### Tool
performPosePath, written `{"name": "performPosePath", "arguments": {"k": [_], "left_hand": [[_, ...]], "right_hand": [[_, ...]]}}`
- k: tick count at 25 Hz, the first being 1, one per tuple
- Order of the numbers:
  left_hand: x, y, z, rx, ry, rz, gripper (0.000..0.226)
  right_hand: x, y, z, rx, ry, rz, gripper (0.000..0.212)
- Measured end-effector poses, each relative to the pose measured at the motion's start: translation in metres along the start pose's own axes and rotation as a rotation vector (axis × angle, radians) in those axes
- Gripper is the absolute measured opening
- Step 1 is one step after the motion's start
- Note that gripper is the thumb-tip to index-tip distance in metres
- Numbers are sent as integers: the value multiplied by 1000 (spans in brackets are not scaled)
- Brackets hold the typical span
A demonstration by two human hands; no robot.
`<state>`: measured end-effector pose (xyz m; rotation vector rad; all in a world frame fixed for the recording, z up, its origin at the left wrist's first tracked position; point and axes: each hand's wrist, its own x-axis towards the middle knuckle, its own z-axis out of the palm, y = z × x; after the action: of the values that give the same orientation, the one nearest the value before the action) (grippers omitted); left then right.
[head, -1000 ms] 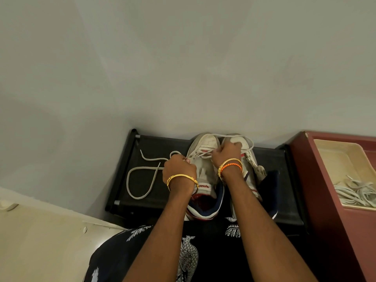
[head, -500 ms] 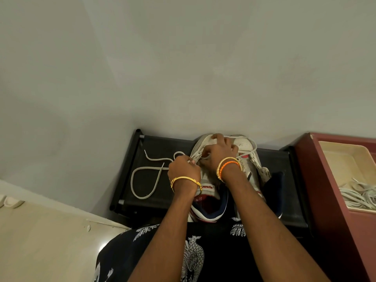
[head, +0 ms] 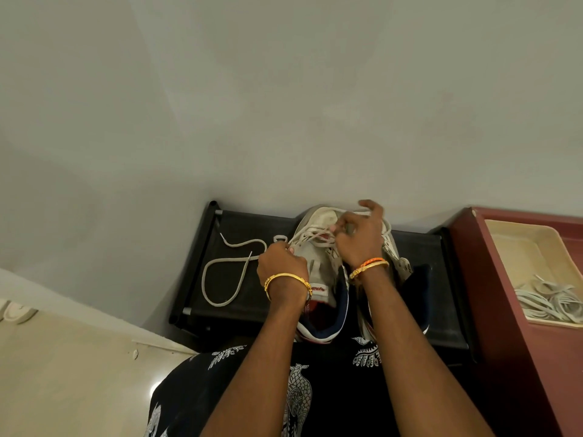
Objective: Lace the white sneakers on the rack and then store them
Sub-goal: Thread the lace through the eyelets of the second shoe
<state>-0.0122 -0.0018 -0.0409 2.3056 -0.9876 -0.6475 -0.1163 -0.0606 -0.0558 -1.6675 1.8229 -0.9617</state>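
Lacing the left sneaker, mid-pull

My right hand [head: 358, 239] has lifted, pinching the lace [head: 220, 275] up; my left hand [head: 281, 263] grips its other run. Both white sneakers [head: 318, 247] sit on the rack [head: 438, 279]; storing waits.

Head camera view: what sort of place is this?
Probably a home corner for shoe storage: a low black shoe rack against a plain wall, white sneakers on it, and a tray of spare laces.

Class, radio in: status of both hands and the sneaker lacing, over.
Left hand pinching white lace; right hand pinching lace at eyelets. White sneaker on black rack, part-laced. Loose lace loops left, nothing blocking.
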Motion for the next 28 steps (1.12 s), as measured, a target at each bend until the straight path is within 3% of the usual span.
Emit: {"name": "performPosePath", "arguments": {"k": [3,5,6,8,9,11,13,15,20,23,26,28], "left_hand": [[-3,1,-2,-9,2,-2,25],[-3,1,-2,-10,-14,9,25],[-3,0,-2,-8,-22,17,25],[0,-2,-2,-7,-35,33,24],[1,-3,-2,-7,-36,41,23],[2,-4,-2,-1,-42,52,22],[3,-4,-2,9,-49,71,22],[3,-4,0,23,-49,89,22],[3,0,1,27,-49,63,23],[2,2,2,30,-47,33,25],[3,3,3,24,-55,-1,27],[3,5,2,34,-63,-19,28]], "right_hand": [[11,13,-7,329,252,324,10],[18,21,-6,377,226,571,17],[18,18,-6,304,174,581,17],[13,11,-7,117,107,354,5],[10,9,-6,37,68,172,12],[6,2,-1,-135,-167,-61,20],[5,-3,11,-384,-445,-65,27],[3,-6,28,-543,-520,-14,36],[1,-9,35,-494,-415,-3,26],[0,-7,13,-225,-350,108,15],[7,-7,-29,204,-115,279,19],[17,-2,-57,320,21,434,19]]}}
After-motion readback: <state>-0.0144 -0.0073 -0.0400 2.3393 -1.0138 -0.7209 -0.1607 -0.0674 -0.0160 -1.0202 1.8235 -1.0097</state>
